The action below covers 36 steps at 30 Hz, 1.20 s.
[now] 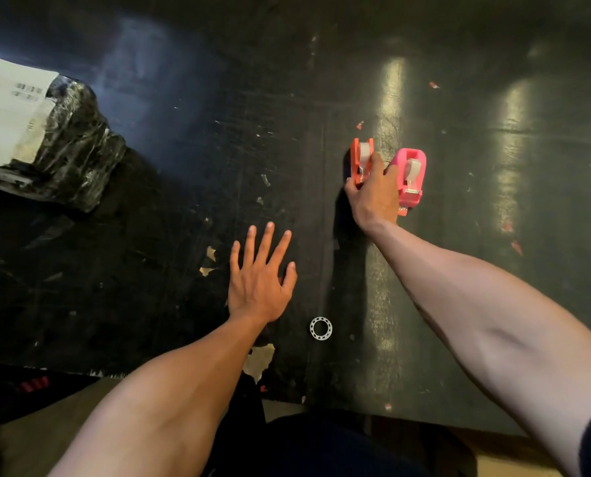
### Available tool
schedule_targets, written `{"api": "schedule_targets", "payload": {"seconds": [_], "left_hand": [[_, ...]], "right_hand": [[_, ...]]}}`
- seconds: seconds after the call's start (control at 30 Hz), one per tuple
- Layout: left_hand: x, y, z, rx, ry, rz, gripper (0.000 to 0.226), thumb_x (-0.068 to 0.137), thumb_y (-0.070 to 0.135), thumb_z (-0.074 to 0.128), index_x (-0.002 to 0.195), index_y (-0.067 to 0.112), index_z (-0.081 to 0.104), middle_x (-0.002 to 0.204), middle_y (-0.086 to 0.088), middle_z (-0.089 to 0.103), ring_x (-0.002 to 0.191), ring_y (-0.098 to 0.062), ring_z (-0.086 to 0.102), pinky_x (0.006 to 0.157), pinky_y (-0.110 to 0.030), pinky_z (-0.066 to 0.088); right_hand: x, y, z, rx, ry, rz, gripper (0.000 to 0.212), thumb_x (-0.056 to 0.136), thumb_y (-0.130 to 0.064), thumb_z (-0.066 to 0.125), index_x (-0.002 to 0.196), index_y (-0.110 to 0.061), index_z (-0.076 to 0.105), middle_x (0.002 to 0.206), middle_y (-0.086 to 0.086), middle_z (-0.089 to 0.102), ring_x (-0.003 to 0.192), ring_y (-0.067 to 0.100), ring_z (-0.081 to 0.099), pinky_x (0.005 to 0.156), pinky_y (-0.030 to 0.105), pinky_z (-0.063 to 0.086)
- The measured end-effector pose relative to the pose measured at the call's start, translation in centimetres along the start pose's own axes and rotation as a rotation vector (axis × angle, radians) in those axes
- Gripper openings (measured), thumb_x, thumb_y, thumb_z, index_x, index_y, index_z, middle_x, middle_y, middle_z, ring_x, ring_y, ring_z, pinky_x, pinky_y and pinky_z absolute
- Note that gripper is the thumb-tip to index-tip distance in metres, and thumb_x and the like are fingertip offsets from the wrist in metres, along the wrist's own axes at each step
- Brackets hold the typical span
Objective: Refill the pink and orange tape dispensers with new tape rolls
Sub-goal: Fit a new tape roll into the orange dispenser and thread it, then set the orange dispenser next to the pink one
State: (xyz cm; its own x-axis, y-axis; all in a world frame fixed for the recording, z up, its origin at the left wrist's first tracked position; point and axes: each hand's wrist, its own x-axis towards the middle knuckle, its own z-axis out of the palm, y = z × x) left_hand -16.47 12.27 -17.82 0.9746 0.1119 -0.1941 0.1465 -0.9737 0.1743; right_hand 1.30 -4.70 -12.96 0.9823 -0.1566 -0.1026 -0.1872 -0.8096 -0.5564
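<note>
Two tape dispensers sit side by side out on the dark, scuffed bench [183, 149], and both carry a roll of pale tape. On the left is the orange dispenser [360, 160], standing narrow and upright; just beside it to the right is the pink dispenser [411, 177], its cutter end pointing back toward the person. The right hand [373, 197] reaches between them, its fingers [378, 161] curled on the orange dispenser, thumb on the near left side, gripping it. The back of that hand also touches the pink one's left wall. Nearer in, the left hand [257, 284] lies flat on the bench, palm down, fingers spread and released, holding nothing. Just right of that wrist lies a small white plastic ring [320, 328] with little holes around it, flat on the surface and apart from both hands. Far to the left sits a black plastic-wrapped parcel [70, 142] with a white label [8, 105] on it. Bits of red and pale scrap dot the bench.
</note>
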Motion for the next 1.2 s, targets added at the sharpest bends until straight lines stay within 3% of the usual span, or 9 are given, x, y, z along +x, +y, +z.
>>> {"api": "schedule_targets", "payload": {"seconds": [0.23,0.43,0.6,0.77,0.87,0.97,1.07,1.13,1.2], "left_hand": [[0.1,0.0,0.1,0.013,-0.003,0.001,0.064,0.100,0.055,0.022,0.158,0.038,0.000,0.170,0.001,-0.001,0.156,-0.027,-0.004,0.125,-0.056,0.007],[0.1,0.0,0.1,0.008,-0.010,0.002,0.064,0.100,0.055,0.020,0.158,0.038,-0.001,0.170,0.002,-0.002,0.156,-0.026,-0.006,0.125,-0.055,0.004],[0.0,-0.1,0.1,0.004,0.000,0.003,0.064,0.100,0.055,0.022,0.158,0.038,0.002,0.170,0.001,-0.001,0.156,-0.027,-0.004,0.125,-0.055,0.005],[0.1,-0.1,0.3,-0.001,0.000,0.008,0.064,0.100,0.056,0.022,0.158,0.038,0.000,0.170,0.001,-0.002,0.156,-0.027,-0.004,0.125,-0.056,0.006],[0.1,-0.1,0.3,0.006,0.005,0.016,0.064,0.100,0.055,0.022,0.158,0.038,0.001,0.170,0.001,-0.001,0.156,-0.027,-0.003,0.125,-0.056,0.006],[0.1,-0.2,0.1,-0.007,0.018,0.026,0.064,0.100,0.055,0.026,0.158,0.038,0.009,0.170,0.001,0.005,0.157,-0.027,0.000,0.125,-0.055,0.005],[-0.1,-0.3,-0.2,-0.081,0.023,0.041,0.062,0.098,0.056,0.030,0.156,0.035,0.023,0.169,0.002,0.013,0.157,-0.024,0.004,0.124,-0.053,0.002],[-0.8,-0.7,-0.5,-0.176,0.035,0.148,0.060,0.098,0.056,0.030,0.152,0.033,0.037,0.167,0.001,0.021,0.156,-0.020,0.008,0.125,-0.052,0.002],[-2.0,-1.1,-0.4,-0.225,-0.004,0.401,0.061,0.096,0.060,0.033,0.150,0.032,0.041,0.166,-0.001,0.026,0.156,-0.017,0.011,0.125,-0.052,0.003]], "right_hand": [[-1.1,0.1,-0.1,-0.007,0.043,-0.016,0.068,0.090,-0.030,0.065,0.148,-0.019,0.034,0.132,0.015,0.049,0.120,0.035,0.054,0.092,0.045,0.052],[-2.0,0.2,-0.2,-0.001,0.073,0.013,0.063,0.089,-0.025,0.066,0.145,-0.014,0.039,0.145,0.017,0.042,0.135,0.036,0.043,0.103,0.044,0.046],[-2.0,0.3,0.0,0.015,0.071,0.039,0.060,0.087,-0.026,0.068,0.140,-0.014,0.043,0.142,0.017,0.042,0.120,0.039,0.056,0.099,0.044,0.049],[-2.4,0.0,-0.4,0.010,0.032,0.076,0.075,0.090,-0.033,0.067,0.150,-0.012,0.029,0.153,0.018,0.031,0.137,0.038,0.040,0.106,0.045,0.042],[-4.0,0.0,-0.8,0.138,0.028,0.091,0.084,0.091,-0.037,0.065,0.155,-0.011,0.016,0.159,0.017,0.022,0.144,0.035,0.031,0.113,0.045,0.036],[-7.7,1.3,-1.4,0.202,0.044,0.016,0.076,0.092,-0.032,0.062,0.154,-0.014,0.022,0.152,0.018,0.033,0.137,0.036,0.038,0.111,0.045,0.035],[-11.7,4.8,-2.6,-0.038,0.062,0.024,0.068,0.090,-0.038,0.058,0.150,-0.021,0.032,0.139,0.015,0.047,0.127,0.037,0.044,0.103,0.052,0.037],[-14.0,8.0,-3.7,-0.189,0.075,0.027,0.063,0.088,-0.042,0.057,0.145,-0.023,0.040,0.138,0.013,0.049,0.127,0.036,0.043,0.103,0.053,0.035],[-16.0,11.2,-4.7,-0.294,0.106,0.045,0.062,0.085,-0.043,0.059,0.142,-0.025,0.044,0.142,0.012,0.047,0.128,0.035,0.039,0.104,0.053,0.033]]}}
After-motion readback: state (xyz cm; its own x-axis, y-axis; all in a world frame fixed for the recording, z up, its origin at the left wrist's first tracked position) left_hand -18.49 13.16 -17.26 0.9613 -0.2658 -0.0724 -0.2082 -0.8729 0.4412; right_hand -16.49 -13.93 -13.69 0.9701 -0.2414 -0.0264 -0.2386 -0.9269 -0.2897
